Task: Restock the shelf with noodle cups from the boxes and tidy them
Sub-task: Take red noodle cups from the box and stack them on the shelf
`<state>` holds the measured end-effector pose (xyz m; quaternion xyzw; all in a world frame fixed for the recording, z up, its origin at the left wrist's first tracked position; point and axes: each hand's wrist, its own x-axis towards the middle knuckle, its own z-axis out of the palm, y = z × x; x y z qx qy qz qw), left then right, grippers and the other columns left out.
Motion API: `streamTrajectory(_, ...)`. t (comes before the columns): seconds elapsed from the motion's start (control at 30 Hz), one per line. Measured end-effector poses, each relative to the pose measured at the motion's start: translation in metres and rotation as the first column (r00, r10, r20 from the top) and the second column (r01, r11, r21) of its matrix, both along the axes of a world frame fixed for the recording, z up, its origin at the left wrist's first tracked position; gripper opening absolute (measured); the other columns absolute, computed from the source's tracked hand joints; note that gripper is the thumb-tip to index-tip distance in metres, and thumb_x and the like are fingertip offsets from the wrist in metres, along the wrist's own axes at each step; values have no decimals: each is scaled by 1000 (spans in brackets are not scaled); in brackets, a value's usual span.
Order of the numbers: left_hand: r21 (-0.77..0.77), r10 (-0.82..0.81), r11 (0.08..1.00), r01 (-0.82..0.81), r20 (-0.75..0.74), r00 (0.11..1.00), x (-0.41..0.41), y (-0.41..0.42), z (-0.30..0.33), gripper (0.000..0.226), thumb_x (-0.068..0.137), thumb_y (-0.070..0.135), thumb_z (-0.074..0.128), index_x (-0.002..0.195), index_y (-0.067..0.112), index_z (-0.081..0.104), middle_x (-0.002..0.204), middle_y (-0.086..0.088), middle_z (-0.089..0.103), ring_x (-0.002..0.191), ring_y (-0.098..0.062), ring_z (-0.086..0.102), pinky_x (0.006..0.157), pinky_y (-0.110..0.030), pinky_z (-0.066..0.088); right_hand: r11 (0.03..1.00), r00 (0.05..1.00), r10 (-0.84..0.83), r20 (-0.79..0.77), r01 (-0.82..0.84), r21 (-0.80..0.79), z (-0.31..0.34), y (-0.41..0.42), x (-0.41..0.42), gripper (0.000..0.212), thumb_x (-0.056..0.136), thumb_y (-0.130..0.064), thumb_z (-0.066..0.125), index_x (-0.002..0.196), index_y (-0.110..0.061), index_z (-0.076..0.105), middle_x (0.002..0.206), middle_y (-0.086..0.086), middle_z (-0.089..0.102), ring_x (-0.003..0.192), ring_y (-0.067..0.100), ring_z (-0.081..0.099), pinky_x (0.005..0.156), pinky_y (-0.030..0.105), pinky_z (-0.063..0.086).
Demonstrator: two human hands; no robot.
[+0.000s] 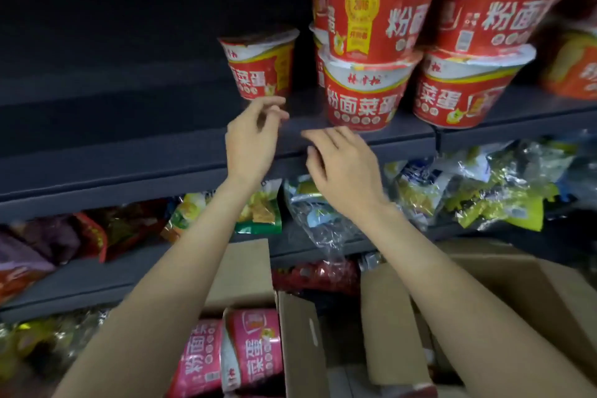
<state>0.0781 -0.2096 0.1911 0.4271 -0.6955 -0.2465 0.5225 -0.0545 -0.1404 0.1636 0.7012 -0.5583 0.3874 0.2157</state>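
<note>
Five red noodle cups (365, 97) plainly show on the shelf (161, 168), some stacked toward its right end, one alone (260, 66) further left. Two pink cups (252, 352) lie in an open cardboard box (300, 342) below. Left hand (252, 142) and right hand (342, 168) hover at the shelf's front edge, fingers loosely spread, holding nothing.

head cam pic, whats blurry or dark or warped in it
Head view: the shelf's left side lies in deep shadow; the cups show glare on their wrap and smear toward the top right corner; the wide lens bends the shelf edge; both hands are slightly soft.
</note>
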Motion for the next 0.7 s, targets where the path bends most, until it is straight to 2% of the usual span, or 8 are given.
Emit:
streamTrajectory(0.07,-110,-75,992,69,-50,996,-4,56,-26,20,94,22,46,94,18,65,74,12,65,70,-8,62,69,-27,48,1000,998,-9,64,11,-28,-24,45,-22,22,91,-12,51,103,-7,69,90,3,72,82,22,65,70,35,52)
streamTrajectory(0.13,-107,-172,980,168,-22,985,-15,102,-62,21,94,26,45,93,18,64,68,12,60,63,-9,59,61,-26,45,998,991,-61,120,60,14,-59,88,-50,20,92,-12,53,99,-7,70,84,2,72,74,18,66,63,31,53)
streamTrajectory(0.27,210,-373,921,330,219,902,-64,142,-153,24,85,39,55,104,25,62,76,17,62,67,2,58,66,-23,47,936,950,-271,152,224,272,-136,153,-109,17,90,-16,55,97,-11,70,77,3,69,66,19,65,57,30,51)
streamTrajectory(0.33,338,-475,868,363,355,805,-95,142,-194,39,85,36,64,120,23,56,94,12,64,84,-4,60,78,-22,46,882,922,-352,160,269,387,-169,174,-139,17,90,-18,55,99,-11,68,79,4,69,68,19,65,59,31,53)
streamTrajectory(0.43,414,-523,843,344,481,703,-146,122,-243,56,85,28,66,135,14,45,127,-7,52,118,-22,48,97,-27,34,789,876,-448,179,294,539,-211,192,-176,18,89,-18,57,105,-14,66,86,3,70,77,17,68,66,33,57)
streamTrajectory(0.5,440,-541,834,334,531,652,-182,102,-271,62,84,27,66,138,12,40,136,-9,46,127,-26,39,103,-29,28,713,850,-507,144,319,624,-239,197,-194,20,87,-15,63,106,-15,65,89,2,70,81,16,67,69,28,55)
streamTrajectory(0.63,497,-571,819,288,647,506,-234,77,-315,55,85,34,66,135,17,49,133,-8,50,125,-29,42,101,-36,36,482,833,-554,3,317,817,-292,204,-221,32,91,-21,56,123,-17,57,121,3,57,113,21,50,84,32,49)
streamTrajectory(0.7,434,-504,862,262,682,529,-243,81,-317,40,85,38,65,120,18,62,119,-6,59,113,-28,53,89,-38,44,364,822,-568,-32,287,886,-312,208,-231,38,93,-25,52,130,-18,50,130,5,49,121,24,43,94,35,45)
